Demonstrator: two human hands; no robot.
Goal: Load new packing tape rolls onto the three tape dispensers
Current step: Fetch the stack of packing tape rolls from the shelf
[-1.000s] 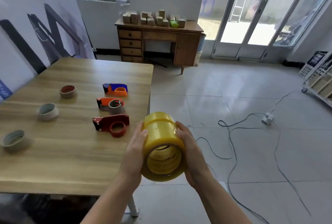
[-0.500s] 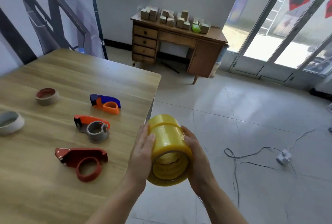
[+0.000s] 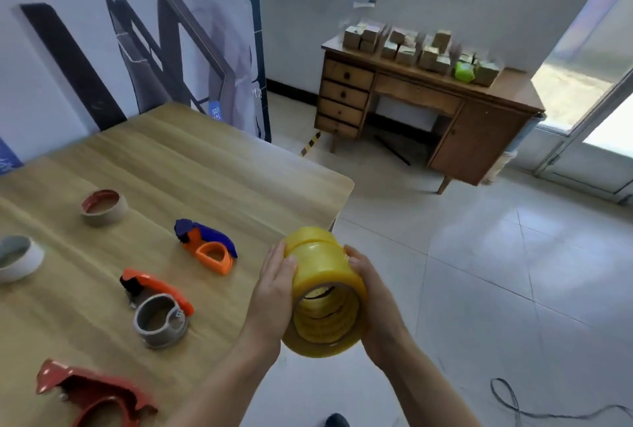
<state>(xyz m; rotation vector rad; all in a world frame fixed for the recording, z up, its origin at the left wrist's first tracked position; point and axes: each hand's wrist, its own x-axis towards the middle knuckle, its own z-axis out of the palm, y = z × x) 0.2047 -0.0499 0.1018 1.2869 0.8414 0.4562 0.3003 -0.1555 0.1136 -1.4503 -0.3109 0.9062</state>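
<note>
A stack of yellow packing tape rolls (image 3: pixel 322 276) is held sideways in the air, just off the right edge of the wooden table (image 3: pixel 205 170). My left hand (image 3: pixel 274 293) grips its left side and my right hand (image 3: pixel 373 296) grips its right side. Three tape dispensers lie on the table to the left. The blue and orange dispenser (image 3: pixel 209 250) is the farthest. An orange dispenser (image 3: pixel 156 303) with a grey core on it lies in the middle. The red dispenser (image 3: pixel 92 396) lies nearest and is cut off by the lower frame edge.
Two used cores stand on the table's left part: a brown one with a red inside (image 3: pixel 102 207) and a white one (image 3: pixel 19 257). A printed banner leans behind the table. A wooden desk (image 3: pixel 428 101) with small boxes stands by the far wall. A cable (image 3: pixel 548 413) lies on the tiled floor.
The view has swung left and closer to the table. Both hands still hold the yellow stack, now beside the table's right edge. The dispensers have not moved.
</note>
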